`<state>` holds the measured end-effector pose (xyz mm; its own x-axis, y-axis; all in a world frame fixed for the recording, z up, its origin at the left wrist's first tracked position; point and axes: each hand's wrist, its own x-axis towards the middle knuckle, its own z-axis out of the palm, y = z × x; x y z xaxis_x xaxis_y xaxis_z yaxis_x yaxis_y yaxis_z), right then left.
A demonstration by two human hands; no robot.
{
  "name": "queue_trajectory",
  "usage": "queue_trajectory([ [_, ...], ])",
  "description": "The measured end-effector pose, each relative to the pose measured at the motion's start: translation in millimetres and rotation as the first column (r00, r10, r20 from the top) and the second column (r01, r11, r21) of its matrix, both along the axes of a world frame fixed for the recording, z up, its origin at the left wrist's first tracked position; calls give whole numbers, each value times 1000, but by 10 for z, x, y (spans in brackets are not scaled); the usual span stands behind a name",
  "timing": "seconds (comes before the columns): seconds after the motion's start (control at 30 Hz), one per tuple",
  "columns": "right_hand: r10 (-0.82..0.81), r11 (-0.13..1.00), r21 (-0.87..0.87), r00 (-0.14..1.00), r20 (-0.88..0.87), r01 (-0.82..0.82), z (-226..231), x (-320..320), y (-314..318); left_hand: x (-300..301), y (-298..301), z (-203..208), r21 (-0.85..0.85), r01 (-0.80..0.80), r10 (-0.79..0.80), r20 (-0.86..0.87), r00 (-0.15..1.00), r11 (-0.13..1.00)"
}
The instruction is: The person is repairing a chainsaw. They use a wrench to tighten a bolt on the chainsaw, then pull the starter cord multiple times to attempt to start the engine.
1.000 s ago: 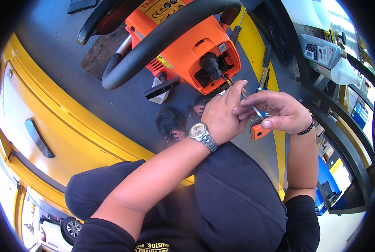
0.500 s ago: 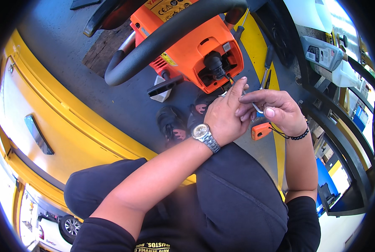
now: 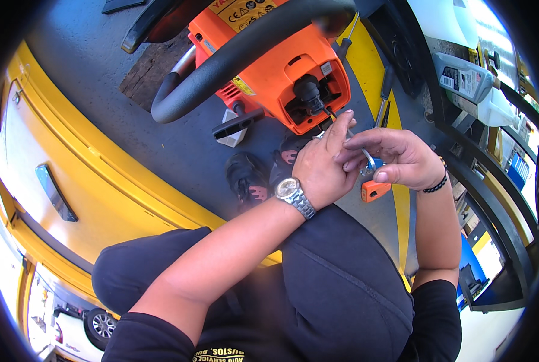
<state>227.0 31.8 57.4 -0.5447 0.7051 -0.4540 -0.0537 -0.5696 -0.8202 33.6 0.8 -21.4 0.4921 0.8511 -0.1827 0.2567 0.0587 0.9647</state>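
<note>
An orange chainsaw (image 3: 269, 66) with a thick black handlebar (image 3: 245, 45) stands in front of me, its end housing uncovered. Inside that opening sits a black rubber-like part (image 3: 307, 90). My left hand (image 3: 325, 160), with a metal watch at the wrist, lies just below the opening, index finger stretched toward it. Its other fingers are curled, and what they grip is hidden. From the right, my right hand (image 3: 396, 158) meets the left, its fingers around a bent metal hex key (image 3: 369, 160). The key's far end is hidden by the hands.
Screwdrivers (image 3: 385, 90) lie on the yellow floor stripe. An orange piece (image 3: 375, 190) lies below my right hand. A yellow cabinet (image 3: 109, 175) runs along the left, with a dark phone-like slab (image 3: 56, 193) on it. A grey bottle (image 3: 464, 77) stands on the black rack at right.
The bent end of the hex key has turned between my hands. My right fingers have opened slightly and its thumb has dropped lower. My left hand has stayed almost still.
</note>
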Motion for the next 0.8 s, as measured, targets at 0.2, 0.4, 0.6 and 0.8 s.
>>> queue_trajectory([
  [0.2, -157, 918, 393, 863, 480, -51, 154, -159, 64, 58, 0, -23, 62, -33, 32, 19, 999, 998],
  [0.4, -332, 936, -76, 933, 138, 344, 187, -192, -26, 42, 3, 165, -47, 4, -2, 43, 999, 999],
  [0.6, -28, 988, -156, 992, -127, 8, 76, 111, 22, 62, -27, 85, 78, -46, 41, 67, 997, 996],
  [0.8, 229, 973, -38, 965, 130, -226, 97, 143, 170, 25, 5, 102, 39, 39, -40, 19, 999, 998],
])
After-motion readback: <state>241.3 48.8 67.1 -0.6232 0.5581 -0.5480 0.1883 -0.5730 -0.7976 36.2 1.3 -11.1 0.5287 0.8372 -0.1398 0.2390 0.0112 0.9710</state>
